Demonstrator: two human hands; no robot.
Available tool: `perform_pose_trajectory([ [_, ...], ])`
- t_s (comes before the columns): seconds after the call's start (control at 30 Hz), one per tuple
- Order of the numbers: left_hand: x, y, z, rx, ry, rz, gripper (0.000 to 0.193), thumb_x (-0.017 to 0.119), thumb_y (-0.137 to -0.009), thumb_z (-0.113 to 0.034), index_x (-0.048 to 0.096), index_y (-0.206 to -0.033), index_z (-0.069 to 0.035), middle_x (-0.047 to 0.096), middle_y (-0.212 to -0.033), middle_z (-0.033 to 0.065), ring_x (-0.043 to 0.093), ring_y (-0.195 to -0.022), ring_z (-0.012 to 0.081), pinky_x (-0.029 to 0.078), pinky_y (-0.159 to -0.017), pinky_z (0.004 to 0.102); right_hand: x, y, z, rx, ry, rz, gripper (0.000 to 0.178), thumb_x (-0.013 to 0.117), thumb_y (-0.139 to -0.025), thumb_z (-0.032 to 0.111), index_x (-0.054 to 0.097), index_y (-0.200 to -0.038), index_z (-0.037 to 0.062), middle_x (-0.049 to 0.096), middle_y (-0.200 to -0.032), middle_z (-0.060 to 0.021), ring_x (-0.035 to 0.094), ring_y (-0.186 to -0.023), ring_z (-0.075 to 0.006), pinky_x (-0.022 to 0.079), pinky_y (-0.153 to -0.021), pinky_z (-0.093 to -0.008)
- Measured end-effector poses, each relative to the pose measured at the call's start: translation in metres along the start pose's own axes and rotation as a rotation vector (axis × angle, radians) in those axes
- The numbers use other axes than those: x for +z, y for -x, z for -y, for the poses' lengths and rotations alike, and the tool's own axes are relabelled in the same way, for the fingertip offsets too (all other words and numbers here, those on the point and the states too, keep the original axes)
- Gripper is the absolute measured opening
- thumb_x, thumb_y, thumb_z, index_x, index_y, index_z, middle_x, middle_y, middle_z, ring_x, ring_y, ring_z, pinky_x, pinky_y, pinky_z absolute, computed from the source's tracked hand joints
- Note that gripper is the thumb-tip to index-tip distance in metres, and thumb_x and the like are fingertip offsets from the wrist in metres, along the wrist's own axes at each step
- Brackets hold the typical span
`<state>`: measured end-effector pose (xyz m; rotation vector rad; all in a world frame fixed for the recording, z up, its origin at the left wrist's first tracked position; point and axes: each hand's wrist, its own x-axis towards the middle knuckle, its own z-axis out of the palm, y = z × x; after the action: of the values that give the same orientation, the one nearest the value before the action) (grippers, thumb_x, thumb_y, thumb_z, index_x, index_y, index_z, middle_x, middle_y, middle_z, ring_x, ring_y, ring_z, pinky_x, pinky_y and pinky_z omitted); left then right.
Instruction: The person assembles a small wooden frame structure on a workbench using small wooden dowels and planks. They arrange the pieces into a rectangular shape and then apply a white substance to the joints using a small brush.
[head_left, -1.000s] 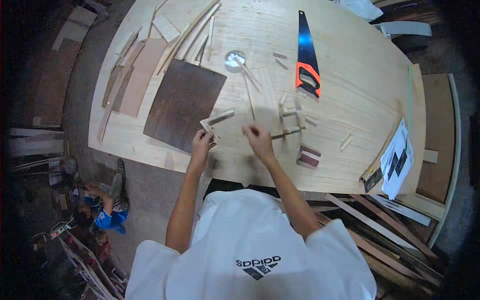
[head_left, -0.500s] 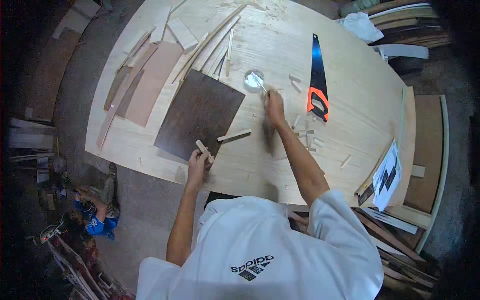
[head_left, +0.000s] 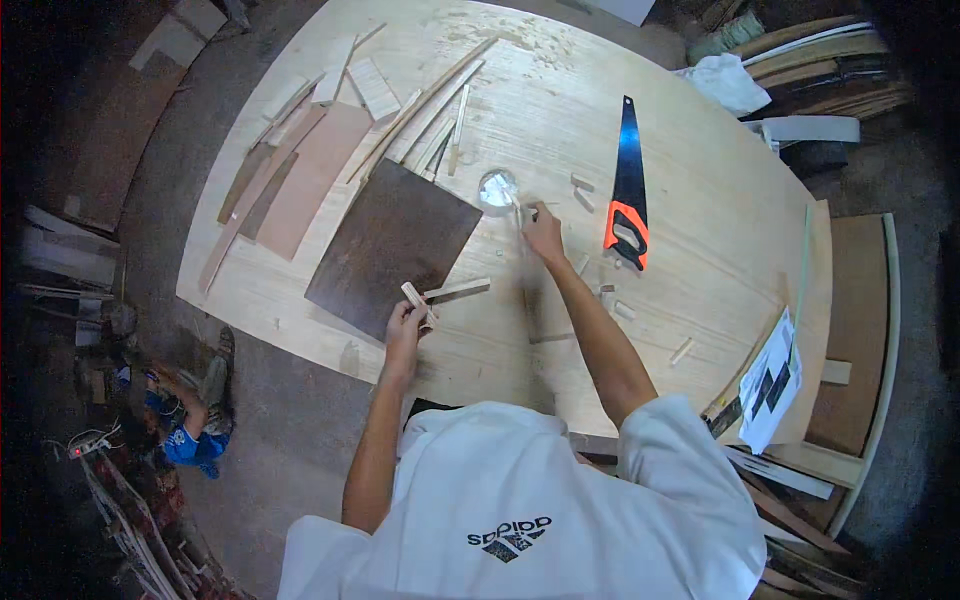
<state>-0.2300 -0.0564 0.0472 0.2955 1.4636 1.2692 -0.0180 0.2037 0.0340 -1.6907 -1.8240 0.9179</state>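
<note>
My left hand (head_left: 404, 328) pinches a short pale wood block (head_left: 413, 294) above the near corner of a dark brown board (head_left: 395, 240). Just right of the block, a wooden strip (head_left: 462, 287) lies partly over the board's edge. My right hand (head_left: 543, 234) is closed on a thin pale stick (head_left: 517, 208); its lower end is hard to make out. The stick's tip is at the near right rim of a small round dish (head_left: 497, 188) with white stuff in it. A handsaw (head_left: 628, 180) with an orange and black handle lies right of that hand.
Long strips and boards (head_left: 315, 180) cover the left of the pale tabletop (head_left: 720, 240). Small offcuts (head_left: 624, 310) lie right of my right forearm. A printed sheet (head_left: 770, 385) hangs by the right edge. Beyond the left edge, a person in blue (head_left: 195, 440) is low by the floor.
The view has shifted slightly, so the table sits lower in it. My right hand has drawn the stick from inside the dish toward its near right rim. My left hand still holds the block.
</note>
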Motion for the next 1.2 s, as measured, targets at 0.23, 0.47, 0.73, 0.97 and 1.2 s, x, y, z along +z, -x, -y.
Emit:
perform_pose_trajectory([
  [0.23, 0.032, 0.017, -0.006, -0.019, -0.056, 0.054, 0.031, 0.061, -0.098, -0.028, 0.062, -0.12, -0.006, 0.066, -0.103, 0.0037, 0.063, -0.094, 0.0139, 0.05, -0.083, 0.0303, -0.011, 0.011, -0.004, -0.201, 0.357, 0.066, 0.017, 0.052, -0.096, 0.01, 0.059, -0.108, 0.0011, 0.069, -0.1, -0.0248, 0.067, -0.094, -0.0456, 0.053, -0.079, -0.054],
  [0.47, 0.038, 0.005, -0.003, -0.053, -0.044, 0.115, 0.029, 0.06, -0.097, -0.024, 0.063, -0.119, -0.005, 0.066, -0.105, 0.0049, 0.063, -0.094, 0.015, 0.051, -0.085, 0.0314, -0.014, 0.017, -0.006, -0.189, 0.414, 0.031, 0.018, 0.049, -0.095, 0.01, 0.056, -0.11, 0.0016, 0.069, -0.099, -0.0246, 0.068, -0.093, -0.0459, 0.053, -0.077, -0.0561],
  [0.73, 0.031, -0.013, -0.009, -0.049, -0.035, 0.175, 0.028, 0.058, -0.098, -0.023, 0.062, -0.117, -0.003, 0.066, -0.104, 0.0069, 0.064, -0.095, 0.0158, 0.052, -0.085, 0.0325, 0.001, 0.017, -0.008, -0.106, 0.178, -0.071, 0.026, 0.051, -0.101, 0.024, 0.063, -0.108, 0.003, 0.068, -0.089, -0.0265, 0.067, -0.083, -0.0445, 0.052, -0.072, -0.0487],
  [0.97, 0.027, -0.038, -0.023, -0.08, -0.013, 0.19, 0.033, 0.056, -0.098, -0.027, 0.062, -0.119, -0.001, 0.066, -0.09, 0.0045, 0.063, -0.08, 0.0148, 0.05, -0.077, 0.0307, 0.006, 0.002, -0.017, 0.03, -0.025, 0.004, 0.031, 0.06, -0.099, 0.03, 0.068, -0.105, 0.0006, 0.07, -0.08, -0.0162, 0.067, -0.072, -0.0261, 0.051, -0.067, -0.0387],
  [1.2, 0.078, -0.14, -0.066, 0.11, -0.148, 0.196, 0.041, 0.041, -0.102, -0.036, 0.061, -0.098, -0.001, 0.061, -0.079, 0.007, 0.06, -0.072, 0.0174, 0.048, -0.067, 0.0314, -0.006, -0.002, -0.017, -0.163, 0.087, -0.086, 0.026, 0.067, -0.095, 0.025, 0.066, -0.101, -0.0012, 0.07, -0.093, -0.0189, 0.068, -0.082, -0.0283, 0.052, -0.072, -0.0401],
])
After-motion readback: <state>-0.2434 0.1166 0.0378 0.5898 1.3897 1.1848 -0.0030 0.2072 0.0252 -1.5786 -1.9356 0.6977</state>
